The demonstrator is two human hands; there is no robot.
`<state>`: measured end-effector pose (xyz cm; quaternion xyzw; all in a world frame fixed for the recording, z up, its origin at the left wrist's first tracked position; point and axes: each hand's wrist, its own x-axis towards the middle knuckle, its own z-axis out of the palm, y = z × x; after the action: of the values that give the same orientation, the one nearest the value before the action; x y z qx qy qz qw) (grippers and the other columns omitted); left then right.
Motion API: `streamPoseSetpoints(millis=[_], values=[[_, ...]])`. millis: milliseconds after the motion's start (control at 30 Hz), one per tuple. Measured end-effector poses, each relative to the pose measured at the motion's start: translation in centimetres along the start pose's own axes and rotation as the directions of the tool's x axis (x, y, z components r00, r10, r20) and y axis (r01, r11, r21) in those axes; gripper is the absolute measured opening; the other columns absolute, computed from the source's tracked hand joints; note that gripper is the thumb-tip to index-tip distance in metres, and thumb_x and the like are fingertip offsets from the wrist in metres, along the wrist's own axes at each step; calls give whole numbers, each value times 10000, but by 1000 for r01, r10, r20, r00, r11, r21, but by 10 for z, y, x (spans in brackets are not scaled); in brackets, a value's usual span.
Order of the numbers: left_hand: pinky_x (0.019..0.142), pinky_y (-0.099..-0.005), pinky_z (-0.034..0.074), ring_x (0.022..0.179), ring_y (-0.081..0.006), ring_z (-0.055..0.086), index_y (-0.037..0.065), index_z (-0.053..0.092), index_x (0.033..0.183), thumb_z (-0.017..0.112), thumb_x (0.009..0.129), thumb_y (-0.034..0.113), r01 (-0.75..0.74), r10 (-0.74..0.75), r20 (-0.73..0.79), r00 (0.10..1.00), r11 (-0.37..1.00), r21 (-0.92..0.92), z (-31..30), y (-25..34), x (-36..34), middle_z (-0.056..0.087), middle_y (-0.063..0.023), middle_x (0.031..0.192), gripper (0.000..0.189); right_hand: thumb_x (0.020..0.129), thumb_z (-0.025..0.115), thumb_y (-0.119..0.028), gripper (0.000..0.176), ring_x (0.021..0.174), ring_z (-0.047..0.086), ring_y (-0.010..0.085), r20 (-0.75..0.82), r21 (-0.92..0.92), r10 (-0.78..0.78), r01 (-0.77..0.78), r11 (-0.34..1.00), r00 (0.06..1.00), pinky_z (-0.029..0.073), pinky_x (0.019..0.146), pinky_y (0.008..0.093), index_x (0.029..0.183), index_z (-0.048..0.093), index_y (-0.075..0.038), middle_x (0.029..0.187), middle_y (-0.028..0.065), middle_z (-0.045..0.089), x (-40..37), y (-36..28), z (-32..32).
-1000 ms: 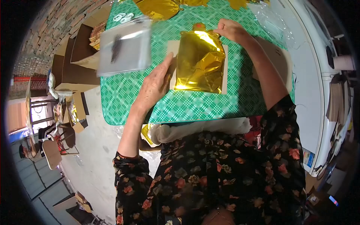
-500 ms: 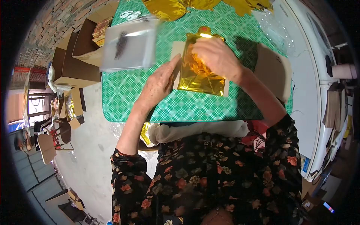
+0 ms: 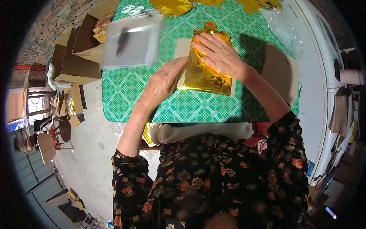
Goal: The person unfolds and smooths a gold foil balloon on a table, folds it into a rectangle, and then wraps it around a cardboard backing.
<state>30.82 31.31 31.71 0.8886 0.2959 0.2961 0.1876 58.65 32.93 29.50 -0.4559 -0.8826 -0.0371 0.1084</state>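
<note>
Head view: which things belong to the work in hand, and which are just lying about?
In use: gold foil piece, pressed flat by the right hand; pale card under it; left hand at its left edge.
Lying about: clear plastic sleeves; more gold foil at the far edge; brown card on the right; boxes on the floor.

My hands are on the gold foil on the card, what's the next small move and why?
Probably slide the right hand down the gold foil toward its near edge, pressing it flat: the foil looks crinkled and puffed, it lies on the card, and the left hand steadies its left edge.
</note>
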Motion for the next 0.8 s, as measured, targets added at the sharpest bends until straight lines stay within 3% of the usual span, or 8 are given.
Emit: streamPoseSetpoints(millis=[167, 367, 567, 800], values=[[1042, -435, 544, 1241, -364, 646, 46, 600, 1353, 648, 946, -47, -1, 1, 24, 1000, 1000, -11, -1, 0, 2, 672, -167, 1320, 421, 1077, 483, -394, 575, 1561, 280, 260, 14, -150, -15, 17, 988, 1000, 190, 1291, 461, 1590, 406, -146, 1660, 82, 378, 2, -3, -8], [1064, -440, 528, 1262, -372, 631, 46, 605, 1354, 631, 937, -65, 33, -32, 14, 999, 997, -62, -1, 3, 0, 660, -174, 1339, 432, 1028, 567, -398, 630, 1552, 295, 271, -83, -65, 50, -55, 996, 995, 173, 1286, 504, 1579, 419, -131, 1638, 101, 404, -6, -19, -30], [1071, -448, 524, 1270, -382, 624, 55, 594, 1384, 612, 958, -45, 43, -41, 26, 999, 997, -69, -1, 1, -1, 647, -191, 1359, 438, 947, 684, -410, 719, 1516, 353, 326, -83, 35, 32, -29, 999, 996, 203, 1263, 561, 1553, 457, -97, 1604, 161, 431, -47, -51, -41], [1081, -448, 518, 1287, -381, 612, 61, 585, 1388, 613, 959, -36, 42, -40, 48, 998, 998, -43, -3, 3, -1, 636, -172, 1383, 441, 964, 649, -404, 677, 1505, 371, 333, -90, 40, 122, -119, 992, 988, 203, 1257, 572, 1542, 485, -93, 1592, 177, 448, -61, -54, -23]])
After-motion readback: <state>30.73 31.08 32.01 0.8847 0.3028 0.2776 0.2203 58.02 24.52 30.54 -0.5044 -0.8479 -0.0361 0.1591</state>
